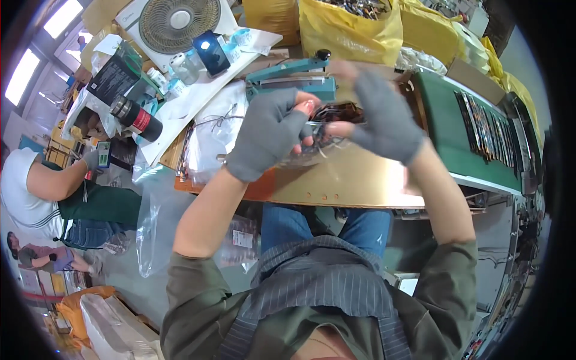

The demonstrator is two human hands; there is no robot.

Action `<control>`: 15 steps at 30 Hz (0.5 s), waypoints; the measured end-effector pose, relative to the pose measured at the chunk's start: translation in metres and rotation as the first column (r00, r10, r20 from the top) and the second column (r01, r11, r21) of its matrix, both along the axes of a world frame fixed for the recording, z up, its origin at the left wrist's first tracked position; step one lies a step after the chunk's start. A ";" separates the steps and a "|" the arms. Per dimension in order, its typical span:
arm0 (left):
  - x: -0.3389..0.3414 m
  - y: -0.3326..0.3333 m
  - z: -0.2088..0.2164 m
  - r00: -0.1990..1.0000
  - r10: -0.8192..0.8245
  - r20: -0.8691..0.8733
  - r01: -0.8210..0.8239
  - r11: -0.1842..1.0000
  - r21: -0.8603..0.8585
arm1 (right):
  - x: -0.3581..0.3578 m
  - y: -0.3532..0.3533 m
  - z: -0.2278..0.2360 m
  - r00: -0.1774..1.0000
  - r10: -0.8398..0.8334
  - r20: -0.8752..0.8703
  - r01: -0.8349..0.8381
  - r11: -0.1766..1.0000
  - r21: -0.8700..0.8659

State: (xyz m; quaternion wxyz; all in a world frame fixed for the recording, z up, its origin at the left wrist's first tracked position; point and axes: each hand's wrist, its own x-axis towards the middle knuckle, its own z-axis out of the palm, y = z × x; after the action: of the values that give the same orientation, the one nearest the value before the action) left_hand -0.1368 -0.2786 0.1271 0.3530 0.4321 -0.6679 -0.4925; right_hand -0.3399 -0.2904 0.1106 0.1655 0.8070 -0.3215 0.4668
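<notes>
My left hand (267, 133), in a grey fingerless glove, pinches the edge of a clear plastic bag (309, 157) over the tan board. Dark brown, shiny pieces (339, 112) show at the bag's mouth; their kind I cannot make out. On the other side, my right hand (387, 117), gloved alike, is smeared by motion, its fingers raised and spread from the thumb. That thumb lies close to the bag; whether it touches is unclear. Just beyond both hands stands a teal hand-lever bag sealer (291, 75) with a black knob.
Clear bags (210, 135) lie left of the board (360, 180). A side table holds a black flask (137, 119), a phone (211, 54) and a fan (180, 24). At right, a green conveyor belt (444, 132) carries a row of slim pieces. Yellow sacks (351, 33) stand behind; a co-worker (54, 180) is at left.
</notes>
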 end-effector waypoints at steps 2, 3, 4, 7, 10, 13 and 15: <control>-0.001 0.000 -0.003 1.000 -0.001 0.006 0.001 0.998 -0.057 | -0.007 -0.011 -0.031 0.984 0.104 -0.146 -0.020 0.873 0.487; 0.000 -0.006 -0.005 1.000 0.009 0.015 -0.007 0.992 -0.129 | -0.008 -0.016 -0.037 0.977 0.063 -0.202 0.046 0.869 0.492; 0.002 -0.015 -0.009 1.000 0.010 0.015 -0.008 0.992 -0.123 | -0.009 -0.020 -0.041 0.978 0.065 -0.200 0.045 0.866 0.498; 0.031 -0.040 -0.052 0.999 -0.033 -0.039 0.009 0.870 -0.493 | 0.014 -0.037 -0.032 0.956 0.027 0.293 -0.232 0.683 0.692; 0.007 -0.066 -0.133 0.999 0.030 0.025 -0.032 0.996 0.089 | 0.011 -0.095 -0.089 0.958 -0.135 -0.252 0.261 0.773 0.578; 0.007 -0.099 -0.177 0.976 0.165 -0.142 -0.120 0.952 0.282 | 0.011 -0.129 -0.101 1.000 -0.001 0.026 -0.021 0.541 0.841; 0.012 -0.110 -0.198 0.966 0.206 -0.159 -0.131 0.912 0.388 | 0.013 -0.132 -0.101 0.992 0.122 0.036 -0.073 0.318 0.945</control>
State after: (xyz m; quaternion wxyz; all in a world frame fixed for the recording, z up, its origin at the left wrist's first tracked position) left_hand -0.1243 -0.3887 -0.0708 0.3694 0.4970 -0.4836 -0.6186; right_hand -0.3270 -0.4224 0.0094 -0.3556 0.7802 -0.4801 0.1851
